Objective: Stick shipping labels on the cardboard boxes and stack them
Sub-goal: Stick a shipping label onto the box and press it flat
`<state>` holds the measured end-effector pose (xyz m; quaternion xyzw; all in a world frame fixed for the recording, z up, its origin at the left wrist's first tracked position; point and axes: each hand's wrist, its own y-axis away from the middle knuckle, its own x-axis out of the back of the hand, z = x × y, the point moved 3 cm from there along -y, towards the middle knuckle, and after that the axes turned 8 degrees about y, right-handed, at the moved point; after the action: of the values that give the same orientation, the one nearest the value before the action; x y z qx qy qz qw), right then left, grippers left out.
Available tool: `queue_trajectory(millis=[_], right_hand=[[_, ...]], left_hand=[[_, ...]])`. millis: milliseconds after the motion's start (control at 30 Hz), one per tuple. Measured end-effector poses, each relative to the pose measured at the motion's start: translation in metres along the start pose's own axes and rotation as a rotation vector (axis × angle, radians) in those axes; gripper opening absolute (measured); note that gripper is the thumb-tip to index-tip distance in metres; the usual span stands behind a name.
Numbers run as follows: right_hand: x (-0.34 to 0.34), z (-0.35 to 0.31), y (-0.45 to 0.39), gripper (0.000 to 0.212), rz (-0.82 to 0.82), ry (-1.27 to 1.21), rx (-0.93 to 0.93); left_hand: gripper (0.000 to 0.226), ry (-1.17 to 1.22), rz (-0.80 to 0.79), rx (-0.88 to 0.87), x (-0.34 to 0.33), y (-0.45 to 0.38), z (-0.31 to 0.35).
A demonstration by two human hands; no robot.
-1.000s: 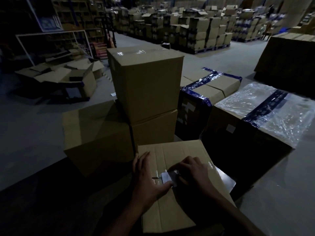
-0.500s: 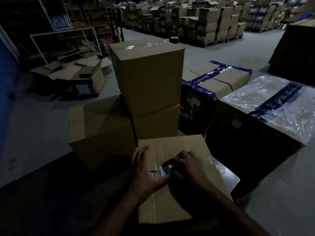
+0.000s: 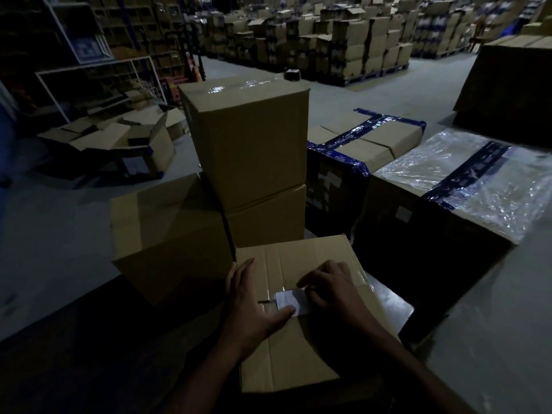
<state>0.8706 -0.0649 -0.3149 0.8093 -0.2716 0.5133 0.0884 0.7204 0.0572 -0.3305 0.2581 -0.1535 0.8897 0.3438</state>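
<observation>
Now pressing a shipping label point(image 3: 291, 302) onto the near cardboard box point(image 3: 298, 348), left hand point(image 3: 249, 306) flat with thumb on the label, right hand point(image 3: 331, 286) curled, fingertips smoothing its edge; probably stacking next, onto the two-box stack point(image 3: 251, 162) just behind

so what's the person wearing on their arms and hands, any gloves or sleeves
Nothing visible: the left hand and right hand are bare, with no gloves. Both forearms are uncovered as far as the frame shows, no sleeves in view. In this dim light I can make out no rings, watch or wristband.
</observation>
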Motion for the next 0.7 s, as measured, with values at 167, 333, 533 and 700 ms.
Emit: queue_trajectory(millis=[167,333,533,700], right_hand=[[0.005,0.011,0.014,0.017,0.064,0.156,-0.018],[0.003,0.011,0.016,0.018,0.078,0.151,-0.012],[0.0,0.015,0.013,0.022,0.098,0.12,-0.032],[-0.004,0.022,0.01,0.038,0.084,0.11,-0.044]], left_hand=[[0.118,-0.009,0.005,-0.005,0.0,0.0,0.0],[0.118,-0.01,-0.001,0.003,0.0,0.002,-0.001],[0.117,-0.009,0.0,0.004,-0.001,0.0,-0.001],[0.117,0.016,0.001,0.001,-0.001,0.001,0.001]])
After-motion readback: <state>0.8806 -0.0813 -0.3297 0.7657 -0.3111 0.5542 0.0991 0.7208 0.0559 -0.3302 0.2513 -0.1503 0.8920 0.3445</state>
